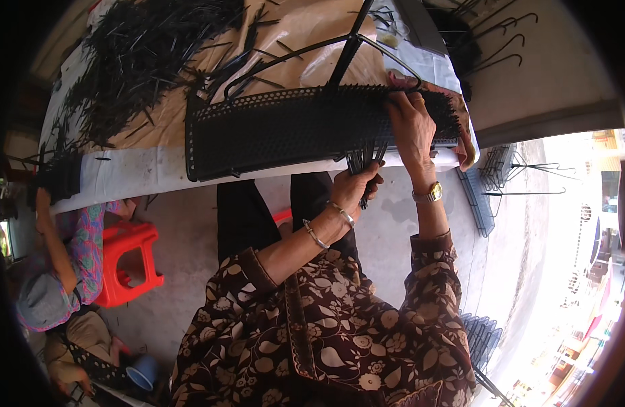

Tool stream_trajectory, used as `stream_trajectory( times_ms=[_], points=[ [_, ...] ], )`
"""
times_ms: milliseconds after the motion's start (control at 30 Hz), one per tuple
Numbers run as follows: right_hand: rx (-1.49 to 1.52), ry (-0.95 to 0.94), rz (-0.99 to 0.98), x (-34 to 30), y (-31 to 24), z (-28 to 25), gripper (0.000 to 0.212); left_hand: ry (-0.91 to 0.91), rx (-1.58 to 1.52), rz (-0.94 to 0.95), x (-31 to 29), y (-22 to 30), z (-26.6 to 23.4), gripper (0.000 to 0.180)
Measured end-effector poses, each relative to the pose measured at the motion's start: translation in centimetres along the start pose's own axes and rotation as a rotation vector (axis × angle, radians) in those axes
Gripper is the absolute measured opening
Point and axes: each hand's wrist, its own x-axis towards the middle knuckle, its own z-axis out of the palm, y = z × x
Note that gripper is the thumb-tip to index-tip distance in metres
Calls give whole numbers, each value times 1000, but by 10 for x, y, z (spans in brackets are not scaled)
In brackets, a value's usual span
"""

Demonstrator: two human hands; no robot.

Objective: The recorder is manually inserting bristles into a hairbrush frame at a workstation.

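A long black perforated panel lies along the table's near edge, rows of holes showing at its left. Short black points stick up over its right part. My left hand, just below the panel's near edge, is closed round a bundle of thin black strips fanning upward. Over the right part of the panel is my right hand, its fingers curled down against the surface. Whatever the right fingertips pinch is hidden. A bent black rod frame rises behind the panel.
A large heap of black strips covers the table's far left, on brown paper. Left of me, another person in a grey cap works beside a red plastic stool. Black wire racks stand on the floor at right.
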Motion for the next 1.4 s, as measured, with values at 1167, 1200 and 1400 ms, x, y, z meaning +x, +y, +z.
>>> stream_trajectory(
  times_ms=[1167, 1200, 1400],
  points=[
    [816, -551, 296, -32, 5, -34, 19, -15, -3, -11, 4, 3, -5, 20],
    [868, -571, 334, -33, 6, -35, 17, -8, -9, 6, 4, 1, -6, 22],
    [708, -110, 353, -25, 7, -43, 13, 38, -20, -29, 4, 15, 1, 37]
  ],
)
